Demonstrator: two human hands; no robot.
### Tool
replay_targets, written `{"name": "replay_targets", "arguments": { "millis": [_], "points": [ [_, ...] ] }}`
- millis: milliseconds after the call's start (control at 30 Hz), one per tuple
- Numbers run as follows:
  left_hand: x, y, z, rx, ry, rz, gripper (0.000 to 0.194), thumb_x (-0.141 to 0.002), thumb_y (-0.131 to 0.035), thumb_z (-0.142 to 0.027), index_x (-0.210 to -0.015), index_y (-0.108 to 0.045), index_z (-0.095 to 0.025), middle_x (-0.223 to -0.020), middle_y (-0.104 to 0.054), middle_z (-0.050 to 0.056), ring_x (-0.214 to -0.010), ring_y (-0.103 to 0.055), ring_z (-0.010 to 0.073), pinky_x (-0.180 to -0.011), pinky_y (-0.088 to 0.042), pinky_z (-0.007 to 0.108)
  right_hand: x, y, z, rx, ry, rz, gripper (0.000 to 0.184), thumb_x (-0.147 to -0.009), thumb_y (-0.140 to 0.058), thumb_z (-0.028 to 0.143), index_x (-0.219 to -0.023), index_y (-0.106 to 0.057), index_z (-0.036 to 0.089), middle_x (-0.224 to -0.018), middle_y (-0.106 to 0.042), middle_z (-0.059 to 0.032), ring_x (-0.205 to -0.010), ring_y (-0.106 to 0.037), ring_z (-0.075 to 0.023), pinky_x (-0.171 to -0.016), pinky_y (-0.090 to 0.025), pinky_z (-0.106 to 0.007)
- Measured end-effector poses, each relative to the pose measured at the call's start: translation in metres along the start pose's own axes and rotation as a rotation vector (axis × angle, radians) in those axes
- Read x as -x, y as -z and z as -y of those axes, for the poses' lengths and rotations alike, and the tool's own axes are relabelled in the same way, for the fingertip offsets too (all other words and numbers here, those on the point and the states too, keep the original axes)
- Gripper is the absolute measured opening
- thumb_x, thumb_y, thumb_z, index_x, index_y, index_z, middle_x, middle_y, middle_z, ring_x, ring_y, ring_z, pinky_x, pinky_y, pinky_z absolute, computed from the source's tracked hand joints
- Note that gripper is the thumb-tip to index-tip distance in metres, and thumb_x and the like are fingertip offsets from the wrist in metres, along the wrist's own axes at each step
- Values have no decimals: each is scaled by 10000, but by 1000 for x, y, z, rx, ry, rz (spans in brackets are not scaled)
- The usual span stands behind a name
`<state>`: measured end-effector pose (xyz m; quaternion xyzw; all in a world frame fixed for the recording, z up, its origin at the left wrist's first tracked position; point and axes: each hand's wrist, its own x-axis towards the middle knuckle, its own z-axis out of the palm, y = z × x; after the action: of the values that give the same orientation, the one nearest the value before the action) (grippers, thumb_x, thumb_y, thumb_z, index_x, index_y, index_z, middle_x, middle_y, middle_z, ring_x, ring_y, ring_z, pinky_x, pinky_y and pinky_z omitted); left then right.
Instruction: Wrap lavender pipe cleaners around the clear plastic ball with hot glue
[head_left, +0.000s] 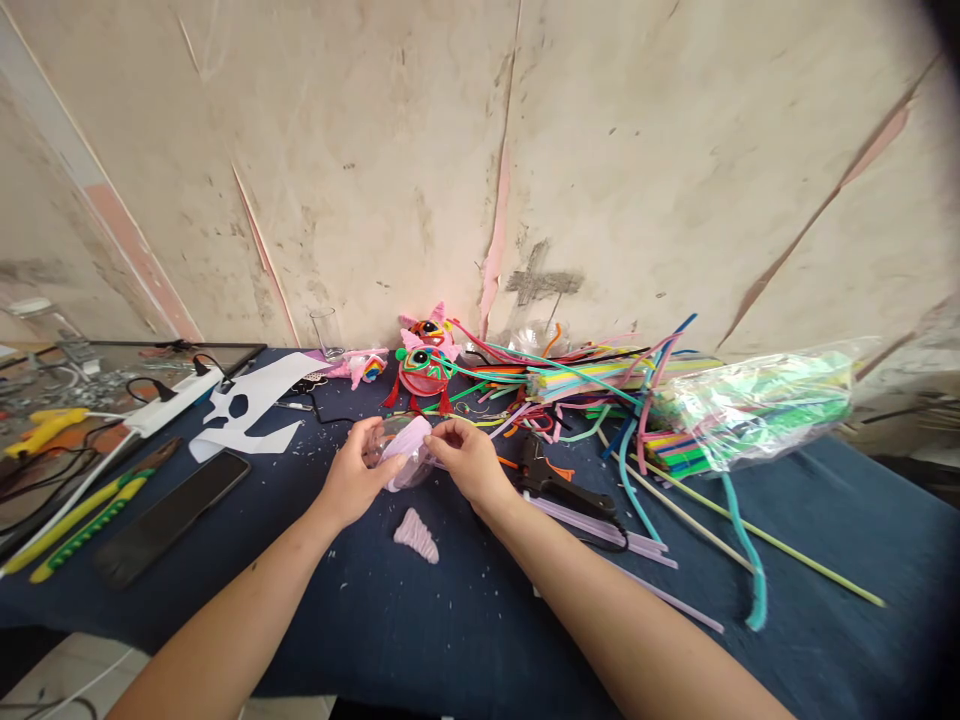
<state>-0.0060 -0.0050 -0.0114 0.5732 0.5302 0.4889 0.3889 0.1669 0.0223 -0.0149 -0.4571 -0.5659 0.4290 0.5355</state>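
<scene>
My left hand [352, 473] and my right hand [471, 458] meet over the dark blue table cloth [480, 610]. Together they hold a clear plastic ball with a pale lilac pipe cleaner [403, 447] wrapped on it. The left fingers cup the ball from the side. The right fingers pinch the lilac strand at its top. Just below the hands a small lilac coiled cone [416, 535] lies on the cloth.
A black glue gun [559, 482] lies right of my right hand. Behind are a red and pink pipe-cleaner figure [422, 362], a heap of coloured pipe cleaners [592, 385] and a plastic bag [757, 400]. At left lie a black phone [171, 518], yellow-handled pliers [90, 515] and white cut paper [251, 402].
</scene>
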Motion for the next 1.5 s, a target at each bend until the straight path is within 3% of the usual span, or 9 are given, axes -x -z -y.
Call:
{"name": "replay_targets", "arguments": {
  "millis": [333,1500],
  "points": [
    [-1,1,3,-11,-38,-2,643,-662,-737,-362,-1222,-469,-193,-1255,-620,143,-1150,-611,279,-985,-469,457,0,0,0,-34,-11,23,167,-643,-655,349,-659,-587,197,-619,-599,15,-588,-538,-145,-587,-430,-272],
    [0,1,0,-39,-33,17,655,-668,-711,-412,-1218,-440,-182,-1290,-597,157,-1234,-554,291,-1037,-427,456,0,-1,1,-33,-31,-2,144,-642,-653,321,-652,-590,193,-613,-578,23,-596,-512,-142,-590,-407,-268]
  ]
}}
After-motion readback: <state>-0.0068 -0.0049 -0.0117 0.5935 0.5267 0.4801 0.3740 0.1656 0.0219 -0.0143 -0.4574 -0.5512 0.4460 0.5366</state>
